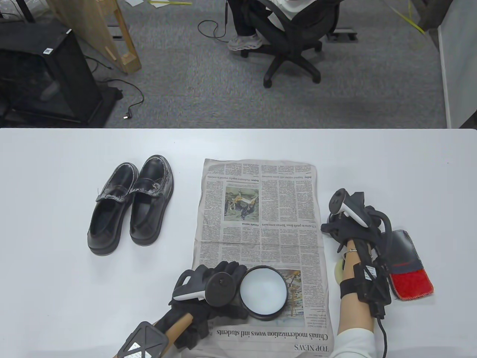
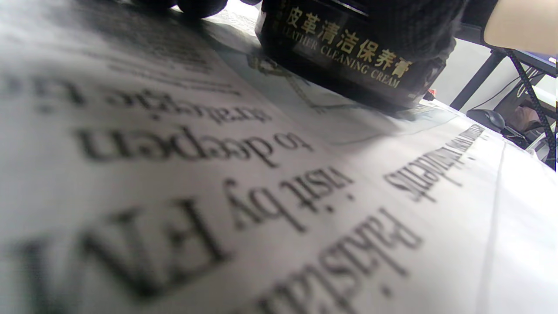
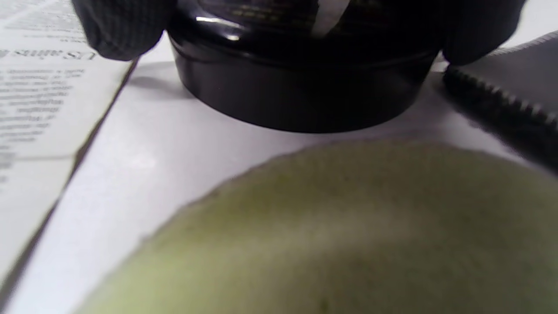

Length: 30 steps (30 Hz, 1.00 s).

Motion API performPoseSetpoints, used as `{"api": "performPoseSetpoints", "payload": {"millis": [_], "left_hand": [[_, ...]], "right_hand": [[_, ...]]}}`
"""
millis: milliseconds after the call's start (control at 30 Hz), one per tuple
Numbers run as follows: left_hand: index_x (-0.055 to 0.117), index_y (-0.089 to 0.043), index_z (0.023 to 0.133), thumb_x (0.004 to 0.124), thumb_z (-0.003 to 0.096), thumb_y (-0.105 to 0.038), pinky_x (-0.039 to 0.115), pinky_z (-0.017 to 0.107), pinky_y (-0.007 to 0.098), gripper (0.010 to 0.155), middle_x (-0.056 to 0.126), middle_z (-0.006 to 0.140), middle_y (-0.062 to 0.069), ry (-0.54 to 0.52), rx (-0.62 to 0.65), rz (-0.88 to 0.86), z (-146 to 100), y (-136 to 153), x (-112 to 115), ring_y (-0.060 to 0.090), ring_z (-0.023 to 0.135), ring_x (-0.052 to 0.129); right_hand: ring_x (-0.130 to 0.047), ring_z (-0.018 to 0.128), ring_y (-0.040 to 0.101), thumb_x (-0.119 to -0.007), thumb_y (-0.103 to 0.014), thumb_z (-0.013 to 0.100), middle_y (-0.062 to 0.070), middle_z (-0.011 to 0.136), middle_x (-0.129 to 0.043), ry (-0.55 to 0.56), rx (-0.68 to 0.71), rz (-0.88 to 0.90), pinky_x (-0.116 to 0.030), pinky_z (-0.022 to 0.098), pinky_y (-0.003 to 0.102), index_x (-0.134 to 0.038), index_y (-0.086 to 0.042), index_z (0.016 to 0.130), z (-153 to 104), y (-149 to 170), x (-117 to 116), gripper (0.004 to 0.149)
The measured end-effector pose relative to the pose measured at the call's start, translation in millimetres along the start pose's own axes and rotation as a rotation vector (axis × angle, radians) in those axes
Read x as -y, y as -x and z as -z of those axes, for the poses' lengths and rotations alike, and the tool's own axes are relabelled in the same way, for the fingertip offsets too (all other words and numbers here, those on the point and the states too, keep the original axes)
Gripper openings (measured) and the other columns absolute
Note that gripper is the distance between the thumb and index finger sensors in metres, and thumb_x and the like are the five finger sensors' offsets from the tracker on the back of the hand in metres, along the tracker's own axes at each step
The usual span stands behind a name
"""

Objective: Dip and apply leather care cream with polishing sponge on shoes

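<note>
Already opened, the round black jar of white leather cream [image 1: 263, 292] sits on newspaper [image 1: 261, 223], my left hand [image 1: 208, 289] curled around it, right hand [image 1: 344, 227] gripping the black lid [image 3: 301, 87] beside the untouched yellow-green sponge [image 3: 348, 235], scuffed black loafers [image 1: 130, 203] waiting.

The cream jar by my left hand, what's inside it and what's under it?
The open cream jar shows a smooth, pale cream surface inside; its depth cannot be seen. It stands on the newspaper, covering part of a printed photo. The left hand holds its side.
</note>
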State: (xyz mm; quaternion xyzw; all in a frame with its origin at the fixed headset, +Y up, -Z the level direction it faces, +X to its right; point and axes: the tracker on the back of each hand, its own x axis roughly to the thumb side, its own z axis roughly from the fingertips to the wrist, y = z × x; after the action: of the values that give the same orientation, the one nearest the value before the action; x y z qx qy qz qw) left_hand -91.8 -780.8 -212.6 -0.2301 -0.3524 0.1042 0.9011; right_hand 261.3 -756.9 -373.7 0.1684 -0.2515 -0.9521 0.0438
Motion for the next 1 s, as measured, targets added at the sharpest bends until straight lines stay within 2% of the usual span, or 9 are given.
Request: {"api": "performPoseSetpoints", "payload": {"millis": [267, 500, 667, 767, 867, 1000], "left_hand": [[0.019, 0.001, 0.119, 0.071, 0.0503, -0.062, 0.037, 0.067, 0.070, 0.107, 0.025, 0.122, 0.037, 0.001, -0.002, 0.000, 0.3, -0.2, 0.4, 0.059, 0.103, 0.029], [0.019, 0.001, 0.119, 0.071, 0.0504, -0.061, 0.037, 0.067, 0.070, 0.106, 0.025, 0.122, 0.037, 0.000, -0.005, -0.004, 0.4, -0.2, 0.7, 0.059, 0.103, 0.029], [0.020, 0.001, 0.119, 0.071, 0.0508, -0.061, 0.037, 0.067, 0.070, 0.106, 0.025, 0.122, 0.037, 0.000, -0.010, -0.005, 0.5, -0.3, 0.6, 0.059, 0.103, 0.029], [0.020, 0.001, 0.119, 0.071, 0.0507, -0.061, 0.036, 0.067, 0.070, 0.106, 0.024, 0.122, 0.036, -0.001, -0.016, -0.009, 0.5, -0.3, 1.1, 0.058, 0.103, 0.029], [0.020, 0.000, 0.120, 0.071, 0.0503, -0.061, 0.036, 0.068, 0.069, 0.106, 0.024, 0.123, 0.035, -0.002, -0.024, -0.008, 0.3, -0.4, 1.5, 0.057, 0.104, 0.028], [0.020, -0.001, 0.120, 0.071, 0.0500, -0.061, 0.035, 0.069, 0.069, 0.106, 0.024, 0.123, 0.034, -0.002, -0.035, -0.015, -0.1, -0.4, 2.1, 0.056, 0.105, 0.028]], "right_hand": [[-0.050, 0.097, 0.070, -0.071, -0.073, 0.037, 0.046, 0.115, -0.029, -0.012, 0.015, 0.012, -0.065, 0.069, 0.069, -0.007, -0.005, 0.119, -0.1, 0.0, -2.5, 0.125], [-0.048, 0.096, 0.070, -0.070, -0.074, 0.038, 0.046, 0.115, -0.027, 0.062, 0.060, 0.012, -0.059, 0.069, 0.072, -0.007, -0.001, 0.120, -12.5, 1.9, -2.9, 0.127], [-0.048, 0.095, 0.070, -0.069, -0.075, 0.038, 0.047, 0.115, -0.026, 0.171, 0.237, 0.034, -0.058, 0.070, 0.072, -0.006, -0.001, 0.120, -52.1, -4.5, 10.4, 0.127], [-0.049, 0.095, 0.070, -0.069, -0.075, 0.039, 0.047, 0.115, -0.027, 0.223, 0.440, 0.048, -0.058, 0.070, 0.072, -0.007, -0.001, 0.121, -94.1, -17.8, 11.8, 0.126], [-0.050, 0.095, 0.069, -0.069, -0.075, 0.038, 0.046, 0.115, -0.028, 0.275, 0.623, 0.016, -0.058, 0.070, 0.072, -0.008, -0.002, 0.121, -138.7, -33.6, 2.9, 0.126], [-0.052, 0.095, 0.069, -0.070, -0.075, 0.038, 0.046, 0.115, -0.030, 0.294, 0.822, -0.052, -0.059, 0.070, 0.072, -0.011, -0.003, 0.121, -192.4, -58.2, -22.3, 0.125]]}}
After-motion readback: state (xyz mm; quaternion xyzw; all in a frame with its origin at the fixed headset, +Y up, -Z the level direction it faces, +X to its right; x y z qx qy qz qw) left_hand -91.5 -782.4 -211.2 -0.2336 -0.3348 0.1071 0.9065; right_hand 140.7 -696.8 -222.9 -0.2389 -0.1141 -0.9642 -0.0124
